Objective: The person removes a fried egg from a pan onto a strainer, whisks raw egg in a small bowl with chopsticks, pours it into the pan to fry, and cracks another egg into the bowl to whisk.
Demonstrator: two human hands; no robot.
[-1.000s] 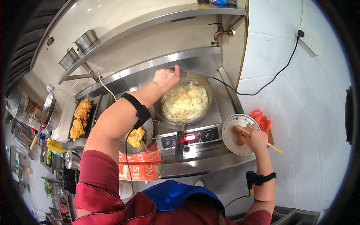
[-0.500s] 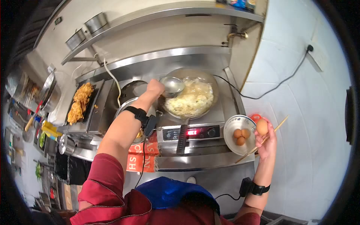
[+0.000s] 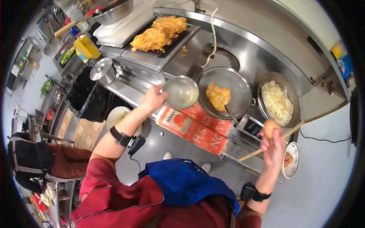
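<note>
Left hand (image 3: 153, 99) grips a round silver metal vessel (image 3: 181, 92) by the front edge of the steel surface (image 3: 189, 60); right hand (image 3: 273, 148) grips a brown oval egg (image 3: 271, 128) and long pale wooden chopsticks (image 3: 292, 130) near its right corner. Advisable: vessel level, egg pinched lightly.

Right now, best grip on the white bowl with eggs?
Pinch the near rim of the white bowl, probably from the person's side: it's an open edge, bare inner wall showing between it and the brown eggs. The right hand holds an egg and a stick, so free it first.
</note>
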